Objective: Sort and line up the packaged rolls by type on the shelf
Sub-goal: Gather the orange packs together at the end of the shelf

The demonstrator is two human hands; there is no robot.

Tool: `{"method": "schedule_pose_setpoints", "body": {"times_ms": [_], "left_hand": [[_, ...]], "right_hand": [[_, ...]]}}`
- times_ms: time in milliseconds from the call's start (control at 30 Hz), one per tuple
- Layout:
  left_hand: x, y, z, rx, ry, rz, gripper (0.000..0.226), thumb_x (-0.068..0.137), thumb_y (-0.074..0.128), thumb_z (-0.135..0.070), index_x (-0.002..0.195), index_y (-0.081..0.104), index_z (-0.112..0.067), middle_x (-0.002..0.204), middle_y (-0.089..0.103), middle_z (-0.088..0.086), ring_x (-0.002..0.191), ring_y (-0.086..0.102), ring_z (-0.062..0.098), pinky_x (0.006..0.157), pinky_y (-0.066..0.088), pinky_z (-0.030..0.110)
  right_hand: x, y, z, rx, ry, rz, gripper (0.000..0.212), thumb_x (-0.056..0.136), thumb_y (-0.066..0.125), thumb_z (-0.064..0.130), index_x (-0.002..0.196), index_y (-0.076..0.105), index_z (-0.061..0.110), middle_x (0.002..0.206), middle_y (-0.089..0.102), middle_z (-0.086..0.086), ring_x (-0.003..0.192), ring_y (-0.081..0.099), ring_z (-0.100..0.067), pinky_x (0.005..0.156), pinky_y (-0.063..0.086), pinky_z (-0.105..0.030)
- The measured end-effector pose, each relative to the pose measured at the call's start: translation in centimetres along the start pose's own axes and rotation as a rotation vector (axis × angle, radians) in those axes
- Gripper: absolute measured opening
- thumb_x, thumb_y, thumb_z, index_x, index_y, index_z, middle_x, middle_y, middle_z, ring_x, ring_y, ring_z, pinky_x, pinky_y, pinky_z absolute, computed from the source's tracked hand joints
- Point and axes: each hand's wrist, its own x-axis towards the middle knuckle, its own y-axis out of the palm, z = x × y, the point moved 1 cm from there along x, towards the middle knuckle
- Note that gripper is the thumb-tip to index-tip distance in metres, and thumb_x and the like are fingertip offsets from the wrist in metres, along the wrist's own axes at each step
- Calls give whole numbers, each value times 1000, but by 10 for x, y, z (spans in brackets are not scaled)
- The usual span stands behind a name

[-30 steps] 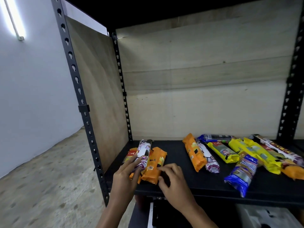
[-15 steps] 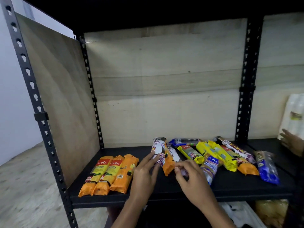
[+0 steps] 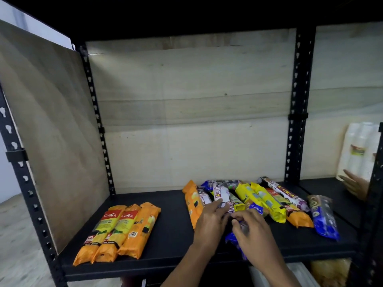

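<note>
Three orange rolls (image 3: 118, 230) lined up at shelf (image 3: 170, 235) left: one type done. Mixed pile (image 3: 259, 199) at right remains unsorted. Left hand (image 3: 209, 222) grips white-purple roll (image 3: 221, 196); right hand (image 3: 251, 230) pinches blue roll (image 3: 234, 242). Mostly left to do.

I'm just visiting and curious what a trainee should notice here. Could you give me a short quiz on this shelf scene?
1. How many orange rolls lie lined up at the shelf's left end?
2. True or false: both hands are in the mixed pile.
3. Which roll is the left hand touching: A) white and purple, B) blue, C) yellow?

Key: 1. Three. 2. True; the right hand rests beside the left. 3. A, the white and purple roll.
</note>
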Motion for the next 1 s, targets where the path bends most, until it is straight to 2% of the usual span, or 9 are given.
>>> {"method": "schedule_pose_setpoints", "body": {"times_ms": [167,267,367,467,567,633,700,867,1000], "left_hand": [[-2,-2,-1,71,37,16,33,96,53,-36,124,66,-26,127,61,7,117,55,25,87,51,32],[-2,-3,3,69,43,46,35,92,54,-36,122,67,-23,125,62,8,115,56,25,86,52,33],[-3,-6,10,56,59,72,40,89,66,-30,128,64,-23,130,59,6,122,52,23,93,51,36],[-5,-16,19,66,68,128,57,84,74,-33,137,55,-24,142,49,5,135,39,23,106,42,41],[-7,-32,31,193,-2,201,76,81,74,-47,147,40,-31,154,33,5,144,24,24,113,32,46],[-7,-40,38,285,-82,247,83,81,70,-55,150,31,-33,157,24,5,146,18,26,113,28,48],[-7,-46,41,268,-180,309,85,81,70,-56,151,28,-32,160,16,4,146,16,26,113,28,48],[-12,-42,45,151,-262,411,81,82,74,-45,150,33,-31,162,8,-2,146,18,25,113,32,43],[-12,-39,49,158,-258,378,70,90,69,-23,150,34,-31,162,14,-2,145,22,25,114,30,38]], "right_hand": [[3,6,-4,-4,10,25,10,93,58,26,98,63,33,101,50,16,95,55,-2,76,47,-19],[6,8,-2,-6,16,29,11,94,57,25,98,63,33,100,49,18,93,55,0,71,43,-11],[9,10,-3,-9,32,23,11,94,59,23,100,65,29,101,51,14,92,56,-1,69,43,-7],[9,13,-5,-20,31,12,11,93,61,20,101,68,23,101,53,9,91,55,-2,69,41,-3],[6,15,-6,-90,16,-7,11,91,63,24,101,67,24,103,50,8,95,49,-5,74,46,-14],[5,18,-9,-208,23,-20,14,89,65,30,102,67,26,105,50,7,100,44,-11,76,49,-28],[4,19,-11,-301,28,-33,20,85,68,35,104,67,28,107,50,5,104,47,-17,75,49,-35],[-2,23,-12,-381,80,31,26,88,59,46,112,61,35,121,42,7,118,35,-15,86,44,-37],[-5,21,-17,-322,57,18,21,89,58,46,107,62,35,116,41,9,115,37,-15,85,42,-34]]}}
